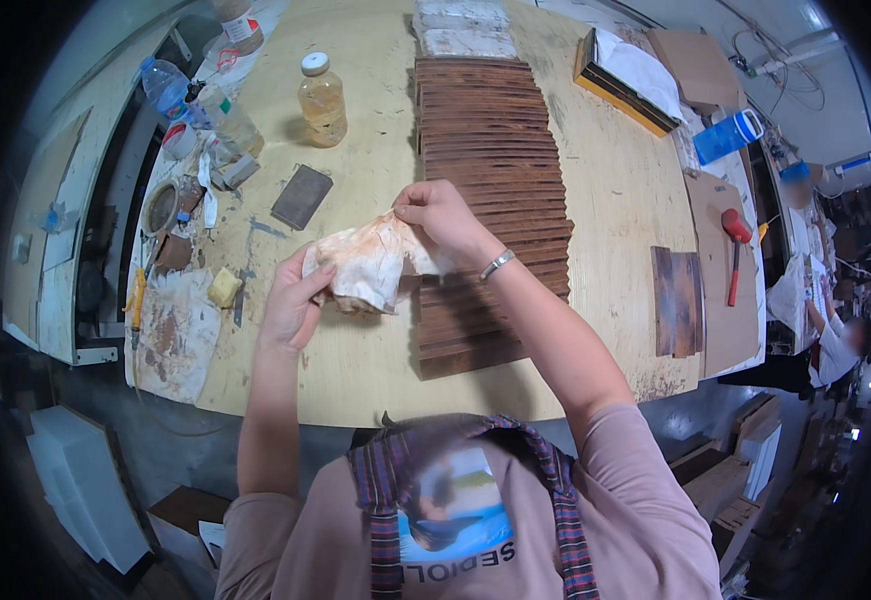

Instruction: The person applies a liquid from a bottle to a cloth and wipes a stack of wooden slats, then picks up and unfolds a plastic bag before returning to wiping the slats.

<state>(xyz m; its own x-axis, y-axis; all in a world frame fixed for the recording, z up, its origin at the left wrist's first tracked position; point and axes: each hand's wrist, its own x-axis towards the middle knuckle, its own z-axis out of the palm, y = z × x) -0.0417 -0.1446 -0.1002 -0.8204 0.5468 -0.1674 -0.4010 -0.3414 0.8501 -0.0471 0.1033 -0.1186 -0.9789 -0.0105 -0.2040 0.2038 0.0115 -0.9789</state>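
Note:
A white cloth (367, 262) with brown-orange stains is stretched between my two hands above the table. My left hand (295, 300) grips its left side, the thumb lying over the fabric. At its upper right corner, my right hand (445, 222) pinches the cloth between thumb and fingers. Just under and beside my right hand runs a long row of dark brown wooden strips (490, 150), set close together; my right forearm covers part of it. A dark grey rectangular block (302, 197) lies on the table beyond my left hand.
On the wooden table (375, 130) stands a bottle of yellowish liquid (323, 105). Bottles, a round container (162, 207) and a stained rag (170, 335) crowd the left edge. At right are a red-headed mallet (735, 240), a blue bottle (727, 137) and stained boards (677, 302). Another person (835, 345) sits far right.

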